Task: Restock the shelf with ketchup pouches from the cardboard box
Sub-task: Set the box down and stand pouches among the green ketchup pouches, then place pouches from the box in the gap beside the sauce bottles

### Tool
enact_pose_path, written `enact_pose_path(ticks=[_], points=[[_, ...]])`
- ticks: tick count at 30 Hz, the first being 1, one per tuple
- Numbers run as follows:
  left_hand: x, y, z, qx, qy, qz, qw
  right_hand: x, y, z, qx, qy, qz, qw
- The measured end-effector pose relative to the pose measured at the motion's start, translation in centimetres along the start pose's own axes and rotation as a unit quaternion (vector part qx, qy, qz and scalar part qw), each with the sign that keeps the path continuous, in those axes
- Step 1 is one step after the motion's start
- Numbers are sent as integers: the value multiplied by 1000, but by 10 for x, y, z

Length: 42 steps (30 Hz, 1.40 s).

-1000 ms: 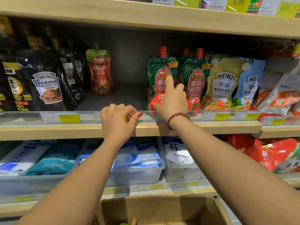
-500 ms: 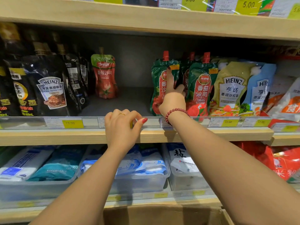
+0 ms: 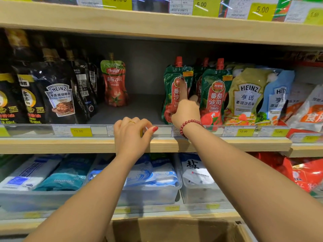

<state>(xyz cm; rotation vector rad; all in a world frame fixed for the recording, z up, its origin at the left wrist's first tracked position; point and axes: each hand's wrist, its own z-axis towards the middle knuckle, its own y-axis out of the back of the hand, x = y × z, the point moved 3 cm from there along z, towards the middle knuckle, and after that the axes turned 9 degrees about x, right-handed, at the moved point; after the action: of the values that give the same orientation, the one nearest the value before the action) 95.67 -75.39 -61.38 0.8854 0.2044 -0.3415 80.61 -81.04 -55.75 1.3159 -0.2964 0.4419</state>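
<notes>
A wooden shop shelf runs across the aisle at chest height, fronted by a clear price rail with yellow tags. Dark sauce pouches fill its left end; salad-dressing pouches fill the right.

Green ketchup pouches stand upright in the middle-right section, with at least one more behind the front pair. One red ketchup pouch stands alone at the back. Between the two lies an unfilled stretch of shelf floor.

The right hand holds nothing: index finger extended, touching the label of the leftmost green pouch, other fingers curled. The left hand rests loosely curled on the price rail, holding nothing.

The cardboard box sits open below the shelves, at the bottom edge of view; its contents cannot be seen.

Assessment: restocking appears partly done. The gap remains to be filled, and neither hand carries a pouch.
</notes>
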Motion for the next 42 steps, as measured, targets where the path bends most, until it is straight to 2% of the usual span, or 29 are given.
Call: enact_pose_path(ticks=[3,6,10,15,19,24,27,30,33,36,40,42], points=[[-1,3,2,29,16,-22,999,-3,5,-14,-21,16,15,1000],[-2,9,5,72,28,-56,995,-3,8,-44,-52,88,30,994],[0,28,-5,38,45,-139,989,-9,5,-87,-56,206,82,974],[15,44,-72,15,22,-158,987,-28,-33,-142,5,259,121,958],[52,36,-149,92,59,-112,988,-43,-86,-180,106,297,116,942],[97,16,-229,276,160,-70,945,-67,-168,-222,222,240,167,930],[115,8,-263,314,204,-69,925,-87,-218,-241,293,178,167,924],[122,5,-278,299,218,-60,927,-108,-259,-256,362,104,145,915],[119,-2,-281,253,211,-99,939,-122,-288,-265,420,42,130,897],[120,-8,-283,217,234,-138,937,-120,-304,-270,459,-34,235,856],[124,-10,-286,203,248,-173,931,-116,-313,-277,463,-97,376,797],[124,-11,-287,192,255,-193,928,-118,-314,-276,457,-120,401,785]])
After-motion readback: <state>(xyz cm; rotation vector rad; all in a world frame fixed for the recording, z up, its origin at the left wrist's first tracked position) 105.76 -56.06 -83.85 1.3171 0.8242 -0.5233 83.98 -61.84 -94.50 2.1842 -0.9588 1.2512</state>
